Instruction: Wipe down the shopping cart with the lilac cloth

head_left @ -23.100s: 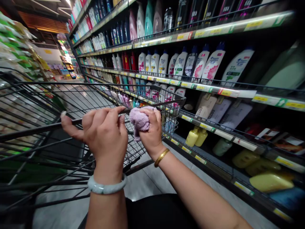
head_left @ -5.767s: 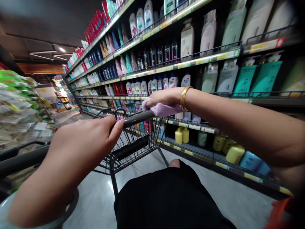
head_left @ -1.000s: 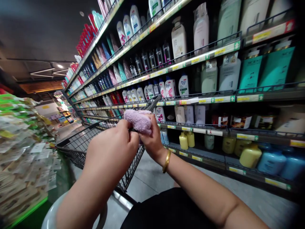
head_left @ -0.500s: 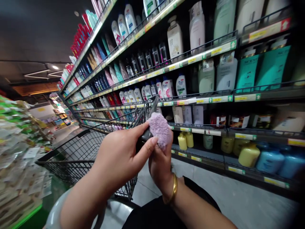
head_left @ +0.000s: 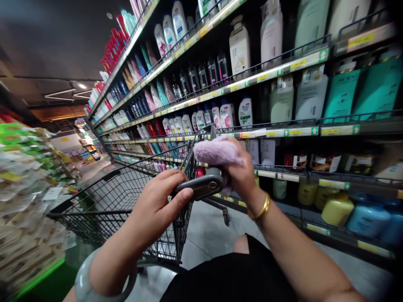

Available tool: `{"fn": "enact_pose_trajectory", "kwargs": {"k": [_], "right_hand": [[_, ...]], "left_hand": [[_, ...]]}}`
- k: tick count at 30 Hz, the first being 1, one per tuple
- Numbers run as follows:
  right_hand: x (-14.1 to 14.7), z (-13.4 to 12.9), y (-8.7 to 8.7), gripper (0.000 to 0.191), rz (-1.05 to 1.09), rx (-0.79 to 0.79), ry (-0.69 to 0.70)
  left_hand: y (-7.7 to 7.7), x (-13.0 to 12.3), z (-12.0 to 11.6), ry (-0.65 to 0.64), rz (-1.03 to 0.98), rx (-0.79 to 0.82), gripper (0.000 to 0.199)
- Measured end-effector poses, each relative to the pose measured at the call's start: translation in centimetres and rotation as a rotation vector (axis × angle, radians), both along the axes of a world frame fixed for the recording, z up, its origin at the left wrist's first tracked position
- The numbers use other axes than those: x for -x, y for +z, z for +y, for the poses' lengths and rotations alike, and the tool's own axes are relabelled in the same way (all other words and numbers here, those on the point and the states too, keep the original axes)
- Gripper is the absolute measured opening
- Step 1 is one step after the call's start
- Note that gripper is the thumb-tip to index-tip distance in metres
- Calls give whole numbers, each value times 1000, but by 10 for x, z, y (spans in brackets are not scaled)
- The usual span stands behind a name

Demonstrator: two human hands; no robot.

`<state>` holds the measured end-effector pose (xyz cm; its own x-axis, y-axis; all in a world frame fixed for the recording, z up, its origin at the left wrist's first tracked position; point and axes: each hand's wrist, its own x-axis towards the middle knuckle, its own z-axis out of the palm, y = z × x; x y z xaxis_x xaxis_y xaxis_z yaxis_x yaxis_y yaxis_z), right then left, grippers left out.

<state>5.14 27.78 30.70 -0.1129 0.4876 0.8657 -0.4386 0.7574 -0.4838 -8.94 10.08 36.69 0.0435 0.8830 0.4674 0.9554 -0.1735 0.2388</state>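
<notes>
My left hand (head_left: 157, 209), a pale bangle on its wrist, is closed around the dark handle (head_left: 201, 187) of a black wire shopping cart (head_left: 103, 212). A fluffy lilac cloth (head_left: 217, 152) is gripped in my right hand (head_left: 244, 176), just above and beside the handle's right end. A gold bangle circles that wrist. Part of the cloth hangs down behind the handle. The fingertips of my right hand are hidden by the cloth.
Shelves (head_left: 233, 136) of shampoo and pump bottles run along the right side, angling away to the far left. Packaged goods on a green display (head_left: 31, 201) stand close at the left. A cart wheel (head_left: 226, 218) rests on the grey tiled floor (head_left: 204, 239).
My right hand has moved right and lifted the cloth off the handle's end, which now shows. My left hand has shifted slightly down along with the view and stays on the handle.
</notes>
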Motion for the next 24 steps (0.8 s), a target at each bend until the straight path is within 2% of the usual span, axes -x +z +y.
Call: {"fn": "enact_pose_trajectory", "kwargs": {"k": [3,5,6,8,11,13,17,18,19,22,24], "right_hand": [[5,43,34,25,-286,-101,-108],[6,53,59,20,-497,-231,-159],[6,51,70,20,-589,-327,-140],[5,40,88,23,-754,-520,-15],[11,30,107,26,-984,-610,194],[25,34,114,23,-1107,-572,192],[49,38,120,23,-1195,-541,-135],[50,34,121,23,-1198,-544,-147],[49,28,122,24,-1199,-546,-94],[35,7,121,25,-1173,-558,249],[24,0,118,29,-1121,-570,336]], "left_hand": [[-3,-3,3,-28,-61,-6,47],[-5,-4,4,-68,-105,-30,47],[-6,-5,4,-89,-130,-51,47],[-9,-5,4,-102,-166,-107,45],[-12,-7,6,-88,-167,-179,41],[-14,-8,7,-89,-157,-198,39],[-13,-11,7,-104,-148,-199,38],[-13,-11,6,-113,-146,-203,38],[-14,-11,4,-120,-144,-211,37],[-20,-10,-4,-109,-108,-259,27],[-26,-9,-9,-71,-54,-306,19]]}}
